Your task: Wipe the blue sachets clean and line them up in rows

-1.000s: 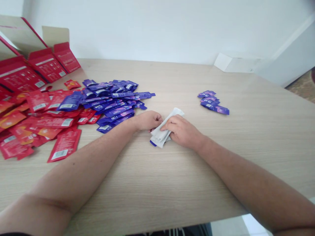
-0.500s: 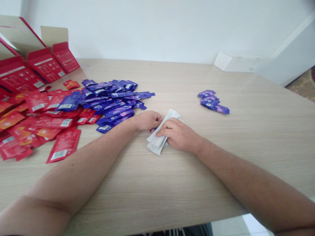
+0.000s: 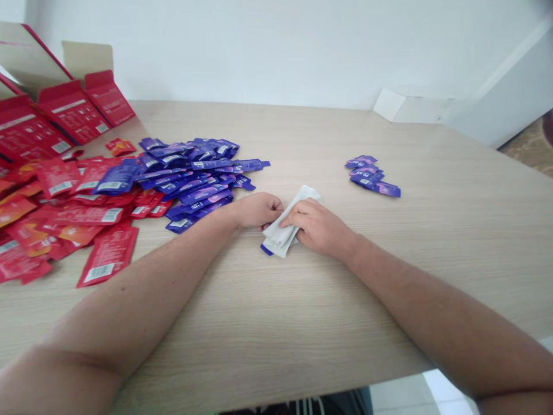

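A folded white cloth [image 3: 279, 235] lies slantwise at the middle of the table, gripped by my right hand [image 3: 317, 225] with the fingers curled over its right side. From under the cloth's lower left end pokes the dark blue corner of a sachet [image 3: 266, 250]; the rest of it is covered. My left hand [image 3: 261, 210] rests against the cloth's left edge, its fingers closed in a pinch. What those fingertips hold is hidden. Just left of that hand lies a heap of blue-purple sachets [image 3: 203, 193].
Red sachets [image 3: 108, 253] are piled at the left, in front of an open red carton [image 3: 69, 109]. Several blue-purple sachets [image 3: 367, 173] overlap in a small row at the right. A white box-shaped object [image 3: 406, 106] stands against the wall.
My right hand and the cloth have shifted slightly up and to the right. A blue sachet corner now shows below the cloth. My left hand stays nearly in place.
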Tool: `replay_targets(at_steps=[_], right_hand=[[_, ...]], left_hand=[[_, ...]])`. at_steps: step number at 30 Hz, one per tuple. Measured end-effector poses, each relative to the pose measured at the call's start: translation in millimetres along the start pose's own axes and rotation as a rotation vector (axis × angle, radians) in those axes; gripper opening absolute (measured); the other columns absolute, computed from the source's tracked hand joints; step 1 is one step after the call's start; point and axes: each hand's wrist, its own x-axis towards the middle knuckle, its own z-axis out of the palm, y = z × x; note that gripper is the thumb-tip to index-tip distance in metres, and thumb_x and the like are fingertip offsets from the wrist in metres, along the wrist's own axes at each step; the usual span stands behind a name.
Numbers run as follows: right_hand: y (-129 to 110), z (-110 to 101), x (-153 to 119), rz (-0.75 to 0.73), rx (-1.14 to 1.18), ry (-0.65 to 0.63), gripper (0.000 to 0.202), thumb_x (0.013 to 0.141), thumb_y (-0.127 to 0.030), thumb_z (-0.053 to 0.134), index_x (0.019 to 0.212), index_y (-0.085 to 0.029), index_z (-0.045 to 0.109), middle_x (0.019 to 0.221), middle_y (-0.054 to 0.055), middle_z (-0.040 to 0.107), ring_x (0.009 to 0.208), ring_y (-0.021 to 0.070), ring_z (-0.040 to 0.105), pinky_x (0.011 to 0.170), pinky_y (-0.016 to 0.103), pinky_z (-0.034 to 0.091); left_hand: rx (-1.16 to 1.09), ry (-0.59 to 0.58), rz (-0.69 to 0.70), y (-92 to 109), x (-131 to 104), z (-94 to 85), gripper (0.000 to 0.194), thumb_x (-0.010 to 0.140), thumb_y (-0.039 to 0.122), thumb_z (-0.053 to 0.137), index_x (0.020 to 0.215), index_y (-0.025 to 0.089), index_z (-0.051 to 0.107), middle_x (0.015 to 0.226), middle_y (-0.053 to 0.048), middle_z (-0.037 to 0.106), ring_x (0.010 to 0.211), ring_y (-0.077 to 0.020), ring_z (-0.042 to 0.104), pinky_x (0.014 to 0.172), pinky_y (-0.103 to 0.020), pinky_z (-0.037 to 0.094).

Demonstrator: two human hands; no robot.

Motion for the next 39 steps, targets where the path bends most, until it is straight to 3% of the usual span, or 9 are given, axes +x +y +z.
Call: replay_targets(at_steps=[3, 7, 13, 19, 24, 29, 39], right_hand=[[0, 0, 0, 0.028, -0.026, 0.020, 0.036, 0.080, -0.001, 0.059, 0.108, -0.019, 0.073, 0.104, 0.009, 0.066, 0.104, 0.0253, 0.056, 0.097, 0.042, 0.044], [-6, 3, 0, -0.082, -0.006, -0.005, 0.031, 0.084, -0.005, 0.059, 0.106, -0.021, 0.074, 0.102, 0.008, 0.066, 0.102, 0.0245, 0.056, 0.095, 0.040, 0.045], [-1, -2, -1, 0.025, -0.029, 0.018, 0.035, 0.081, -0.002, 0.059, 0.108, -0.020, 0.073, 0.103, 0.009, 0.066, 0.102, 0.0246, 0.056, 0.095, 0.041, 0.044], [-5, 0, 0, -0.074, -0.012, -0.032, 0.031, 0.083, -0.005, 0.060, 0.106, -0.021, 0.074, 0.101, 0.008, 0.065, 0.101, 0.0238, 0.056, 0.095, 0.040, 0.044], [0, -6, -1, 0.023, -0.036, 0.008, 0.032, 0.079, -0.003, 0.060, 0.103, -0.019, 0.073, 0.099, 0.008, 0.065, 0.099, 0.0239, 0.056, 0.093, 0.039, 0.044], [-7, -4, -1, -0.043, -0.026, -0.042, 0.030, 0.080, -0.006, 0.061, 0.104, -0.020, 0.073, 0.100, 0.008, 0.065, 0.100, 0.0243, 0.057, 0.093, 0.040, 0.044], [-13, -6, -1, -0.009, -0.059, -0.062, 0.024, 0.083, -0.012, 0.062, 0.104, -0.018, 0.071, 0.101, 0.010, 0.063, 0.098, 0.0248, 0.055, 0.090, 0.039, 0.045]], left_hand=[[0.000, -0.001, 0.008, 0, 0, -0.2, 0.010, 0.084, 0.024, 0.057, 0.077, 0.019, 0.061, 0.053, 0.006, 0.058, 0.044, -0.0081, 0.054, 0.042, -0.016, 0.041], [-0.004, -0.002, 0.004, -3, 0, 0.6, 0.012, 0.084, 0.027, 0.058, 0.075, 0.019, 0.060, 0.055, 0.005, 0.060, 0.046, -0.0090, 0.057, 0.043, -0.016, 0.042], [-0.008, 0.013, 0.015, -6, 1, 0.2, 0.012, 0.084, 0.031, 0.059, 0.080, 0.020, 0.062, 0.055, 0.005, 0.059, 0.044, -0.0082, 0.054, 0.042, -0.017, 0.040], [-0.006, -0.021, 0.027, -8, 2, -0.2, 0.015, 0.086, 0.033, 0.058, 0.079, 0.020, 0.062, 0.056, 0.004, 0.061, 0.046, -0.0086, 0.055, 0.043, -0.016, 0.040], [-0.003, -0.010, 0.021, -9, 2, -0.9, 0.008, 0.083, 0.027, 0.058, 0.084, 0.021, 0.063, 0.056, 0.005, 0.061, 0.046, -0.0091, 0.055, 0.043, -0.017, 0.041], [-0.014, -0.017, 0.010, -10, 3, -0.9, 0.009, 0.083, 0.028, 0.058, 0.083, 0.020, 0.063, 0.056, 0.004, 0.062, 0.047, -0.0098, 0.057, 0.044, -0.017, 0.043], [-0.024, -0.020, 0.018, -8, 2, -1.1, 0.017, 0.087, 0.036, 0.059, 0.083, 0.020, 0.063, 0.056, 0.003, 0.061, 0.046, -0.0098, 0.057, 0.044, -0.018, 0.044]])
